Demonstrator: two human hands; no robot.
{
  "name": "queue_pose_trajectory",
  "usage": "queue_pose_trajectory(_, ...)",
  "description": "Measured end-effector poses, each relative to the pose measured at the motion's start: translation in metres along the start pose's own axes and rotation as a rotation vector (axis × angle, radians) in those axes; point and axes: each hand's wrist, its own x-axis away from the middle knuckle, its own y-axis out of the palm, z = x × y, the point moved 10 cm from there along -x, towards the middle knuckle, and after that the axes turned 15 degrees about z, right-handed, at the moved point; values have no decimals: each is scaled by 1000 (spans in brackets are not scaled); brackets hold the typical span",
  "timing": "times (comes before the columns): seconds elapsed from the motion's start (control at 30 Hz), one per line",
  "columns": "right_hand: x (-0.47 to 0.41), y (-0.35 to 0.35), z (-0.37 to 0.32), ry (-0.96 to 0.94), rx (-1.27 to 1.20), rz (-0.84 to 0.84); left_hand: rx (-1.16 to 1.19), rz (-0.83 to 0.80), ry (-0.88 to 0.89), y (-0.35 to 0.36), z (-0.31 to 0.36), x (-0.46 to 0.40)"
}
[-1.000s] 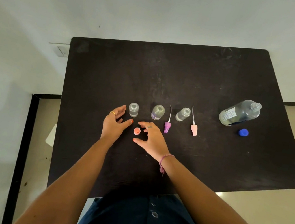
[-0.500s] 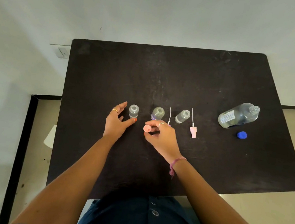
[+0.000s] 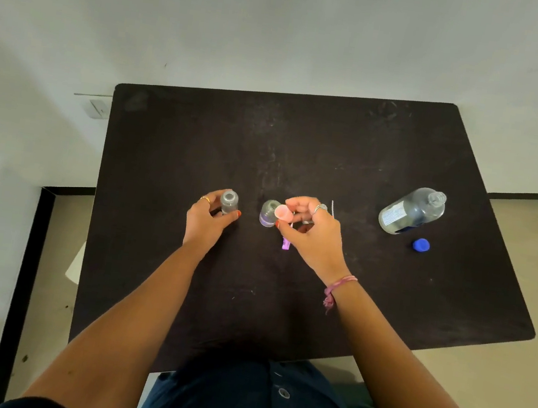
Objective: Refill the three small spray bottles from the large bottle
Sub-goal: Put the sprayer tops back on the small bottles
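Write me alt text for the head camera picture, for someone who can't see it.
Seen from above, a person's left hand grips a small clear bottle on a black table, while the right hand pinches a small pink funnel beside a second small bottle. A large clear bottle stands uncapped at right, its blue cap beside it.

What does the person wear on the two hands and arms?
Both forearms are bare, no sleeves in view. The left hand wears a gold ring. The right hand wears a silver ring, and a pink thread bracelet sits at its wrist. Nails show orange polish.
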Motion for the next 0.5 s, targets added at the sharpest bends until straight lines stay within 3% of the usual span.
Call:
queue_pose_trajectory(0.27,-39,-45,-36,-27,-126,94,60,81,116,-15,62,14)
queue_pose_trajectory(0.5,-70,-87,-86,-98,-256,61,181,80,266,-21,138,41)
